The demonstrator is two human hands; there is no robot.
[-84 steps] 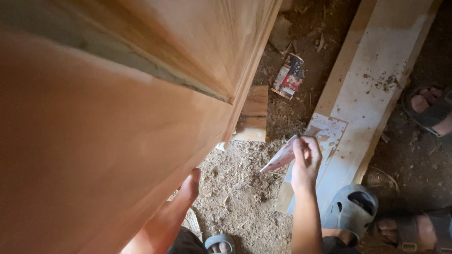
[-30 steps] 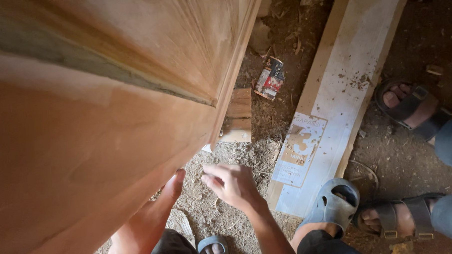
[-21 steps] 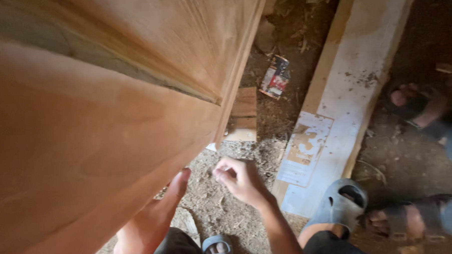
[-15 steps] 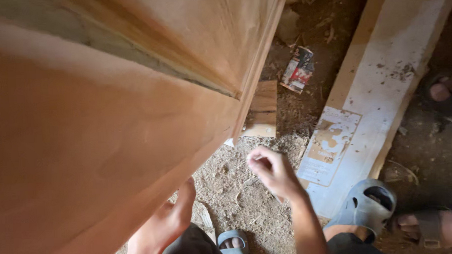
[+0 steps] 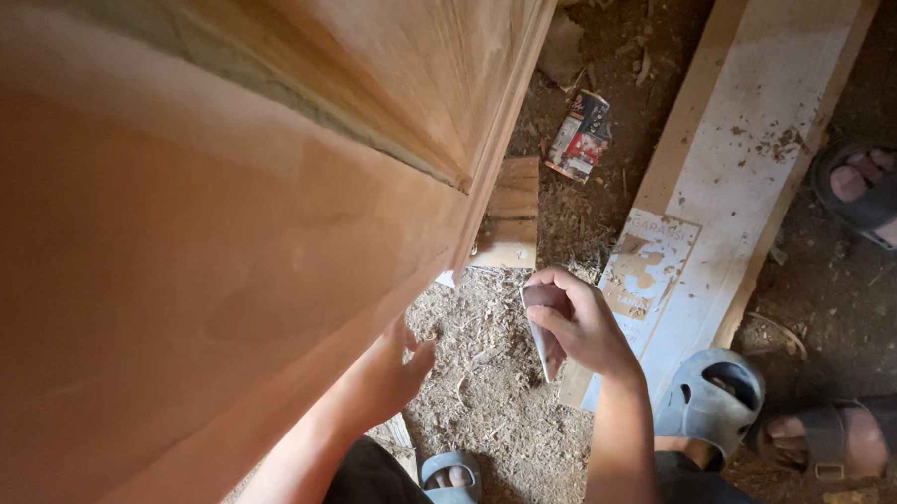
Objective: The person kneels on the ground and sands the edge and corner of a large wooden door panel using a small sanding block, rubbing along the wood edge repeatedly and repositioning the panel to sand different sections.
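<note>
A large upright wooden door panel (image 5: 199, 231) fills the left of the view. My left hand (image 5: 393, 368) rests flat against its lower face, fingers spread. My right hand (image 5: 575, 322) is closed around a small folded piece of sandpaper (image 5: 540, 323), held just right of the panel's edge above the sawdust-covered ground. A worn sheet of sandpaper (image 5: 653, 265) lies on the white plank (image 5: 762, 122) to the right of that hand.
A small wooden block (image 5: 510, 215) props the panel's bottom edge. A crumpled packet (image 5: 579, 136) lies on the dirt. My grey clogs (image 5: 708, 412) (image 5: 451, 475) are below. Another person's sandalled feet (image 5: 869, 188) (image 5: 853, 442) stand at the right.
My right hand left the plank, where the worn sheet now lies, swung left toward the panel and now holds a folded piece of sandpaper. The left hand stayed on the panel.
</note>
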